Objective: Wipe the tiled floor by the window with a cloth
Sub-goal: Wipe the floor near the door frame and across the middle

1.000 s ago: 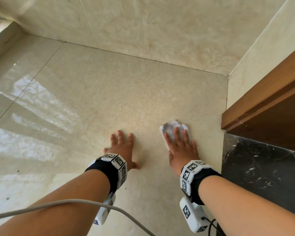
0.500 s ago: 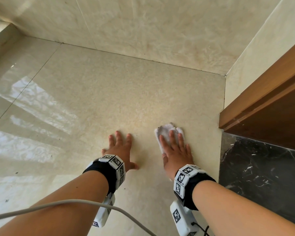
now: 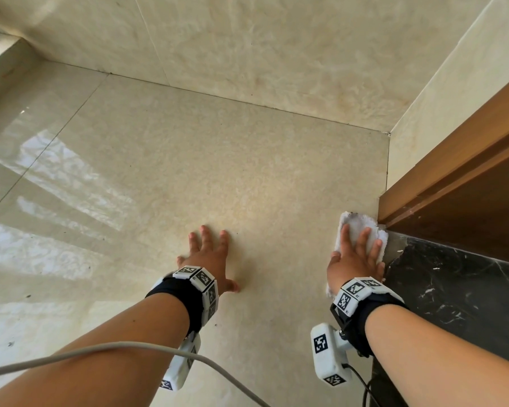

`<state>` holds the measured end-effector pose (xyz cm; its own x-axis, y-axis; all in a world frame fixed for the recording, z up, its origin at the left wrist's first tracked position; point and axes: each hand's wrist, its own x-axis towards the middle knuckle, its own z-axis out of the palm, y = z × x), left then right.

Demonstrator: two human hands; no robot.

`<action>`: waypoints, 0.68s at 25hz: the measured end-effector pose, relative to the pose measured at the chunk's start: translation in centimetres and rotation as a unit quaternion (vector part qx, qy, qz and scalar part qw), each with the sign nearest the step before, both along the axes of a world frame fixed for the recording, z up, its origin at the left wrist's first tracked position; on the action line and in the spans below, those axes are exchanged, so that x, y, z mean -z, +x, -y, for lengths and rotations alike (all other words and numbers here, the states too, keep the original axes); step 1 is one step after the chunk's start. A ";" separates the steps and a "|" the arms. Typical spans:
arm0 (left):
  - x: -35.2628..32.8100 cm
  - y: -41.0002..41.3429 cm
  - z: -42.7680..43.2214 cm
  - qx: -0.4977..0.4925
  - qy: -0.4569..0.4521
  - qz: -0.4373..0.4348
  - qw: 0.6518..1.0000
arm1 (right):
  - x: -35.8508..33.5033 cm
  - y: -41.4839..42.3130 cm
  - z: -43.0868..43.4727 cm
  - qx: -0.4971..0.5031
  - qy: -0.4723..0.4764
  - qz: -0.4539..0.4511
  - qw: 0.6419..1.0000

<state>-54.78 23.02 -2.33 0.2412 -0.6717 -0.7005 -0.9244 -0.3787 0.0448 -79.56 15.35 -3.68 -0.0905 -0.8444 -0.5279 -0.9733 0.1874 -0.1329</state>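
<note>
- Head view looks down at a shiny cream tiled floor [image 3: 188,171] that meets a cream wall [image 3: 276,48] at the back.
- On the right, a brown wooden frame [image 3: 459,177] and a black stone slab [image 3: 453,289] with white streaks close off that side of the floor.
- A grey cable [image 3: 100,349] runs across the left arm near the bottom.
- The left hand [image 3: 210,257] lies flat on the bare floor, fingers spread apart, holding nothing.
- The right hand [image 3: 354,264] presses flat on the cloth [image 3: 357,223] with straight fingers.
- The cloth is white, small and crumpled. It lies on the floor, right in the corner where the wood and the black stone meet.
- Both wrists wear black bands [image 3: 185,301] with white blocks that show black square patterns. The tiny letters on them are too small to read.
</note>
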 end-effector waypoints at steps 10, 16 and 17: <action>-0.2 1.8 -0.3 -0.012 -0.017 -0.002 1.000 | -0.7 7.4 -4.5 -0.331 0.027 0.066 0.941; -0.2 1.4 0.3 0.004 -0.059 -0.016 0.998 | -1.1 8.8 -6.3 -0.421 0.041 0.046 0.905; -0.2 1.2 0.3 0.006 -0.061 -0.018 0.998 | -1.1 8.6 -6.1 -0.422 0.043 0.043 0.904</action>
<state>-53.56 22.76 -2.17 0.2092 -0.7554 -0.6209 -0.9259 -0.3572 0.1226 -71.00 21.43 -2.58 0.6124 -0.5482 -0.5696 -0.7608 -0.6046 -0.2360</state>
